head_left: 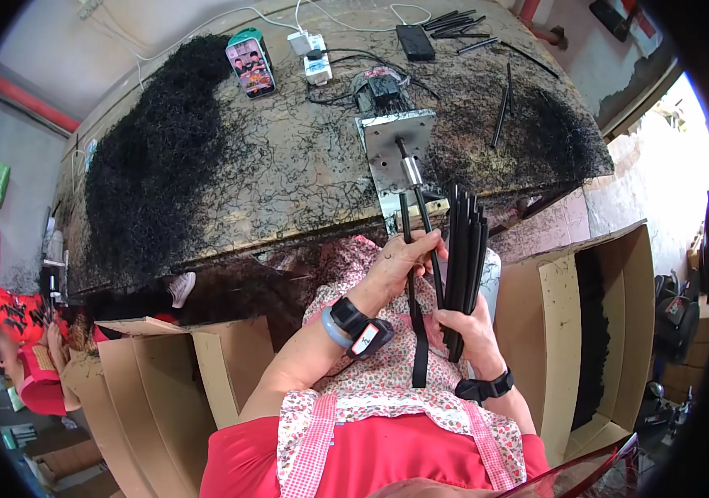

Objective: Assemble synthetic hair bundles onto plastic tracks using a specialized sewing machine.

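Note:
My left hand (402, 264) is closed, thumb and fingers around a thin black tube (406, 214) that runs up and down through it. A second black tube (423, 206) reaches from the metal spindle tip (411, 170) down past the same fingers; whether they grip it too, I cannot tell. The spindle sticks out of a metal plate (375, 137) with a motor (381, 90) behind it, at the table's front edge. My right hand (472, 332) is wrapped round the lower part of an upright bundle of black tubes (464, 249), just right of the left hand.
Black curly shavings (151, 158) heap on the table's left. A lit phone (251, 68), a power strip (316, 62), a dark phone (415, 41) and loose black tubes (454, 23) lie farther back. Cardboard boxes (155, 373) (560, 332) flank me. Another person (35, 373) sits far left.

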Demonstrator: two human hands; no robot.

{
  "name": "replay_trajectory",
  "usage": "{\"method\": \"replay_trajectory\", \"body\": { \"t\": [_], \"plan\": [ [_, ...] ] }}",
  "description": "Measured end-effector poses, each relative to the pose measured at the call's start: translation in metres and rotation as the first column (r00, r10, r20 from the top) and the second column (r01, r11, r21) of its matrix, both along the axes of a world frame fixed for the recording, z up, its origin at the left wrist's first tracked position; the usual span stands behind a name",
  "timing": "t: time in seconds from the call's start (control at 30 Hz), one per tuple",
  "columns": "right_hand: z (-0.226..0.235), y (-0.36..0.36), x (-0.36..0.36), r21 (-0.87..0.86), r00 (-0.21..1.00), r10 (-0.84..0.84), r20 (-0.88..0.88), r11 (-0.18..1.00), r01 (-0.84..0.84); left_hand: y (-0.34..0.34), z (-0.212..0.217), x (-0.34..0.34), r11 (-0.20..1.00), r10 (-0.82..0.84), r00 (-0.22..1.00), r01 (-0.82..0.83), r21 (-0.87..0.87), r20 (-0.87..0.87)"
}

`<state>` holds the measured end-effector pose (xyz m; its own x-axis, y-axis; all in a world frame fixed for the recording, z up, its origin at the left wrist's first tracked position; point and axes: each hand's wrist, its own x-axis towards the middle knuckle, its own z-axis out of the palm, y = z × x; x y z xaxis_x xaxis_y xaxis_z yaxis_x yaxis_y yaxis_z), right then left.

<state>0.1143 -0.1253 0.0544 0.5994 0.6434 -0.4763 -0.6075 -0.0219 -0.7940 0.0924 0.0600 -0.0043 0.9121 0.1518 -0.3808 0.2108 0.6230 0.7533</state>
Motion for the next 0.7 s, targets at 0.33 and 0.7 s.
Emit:
{"method": "replay_trajectory", "body": {
  "t": [0.33, 0.7],
  "plan": [
    [-0.037, -0.007, -0.019, -0.216, 0.782, 0.151, 0.605, 0.976, -0.021, -0.033, 0.001, -0.001, 0.930, 0.256, 0.967, -0.243, -0.276, 0.009],
    [-0.013, -0.013, -0.009, -0.118, 0.924, 0.136, 0.357, 0.988, -0.100, -0.032, -0.002, -0.007, 0.922, 0.149, 0.989, -0.139, -0.361, 0.000]
  ]
}}
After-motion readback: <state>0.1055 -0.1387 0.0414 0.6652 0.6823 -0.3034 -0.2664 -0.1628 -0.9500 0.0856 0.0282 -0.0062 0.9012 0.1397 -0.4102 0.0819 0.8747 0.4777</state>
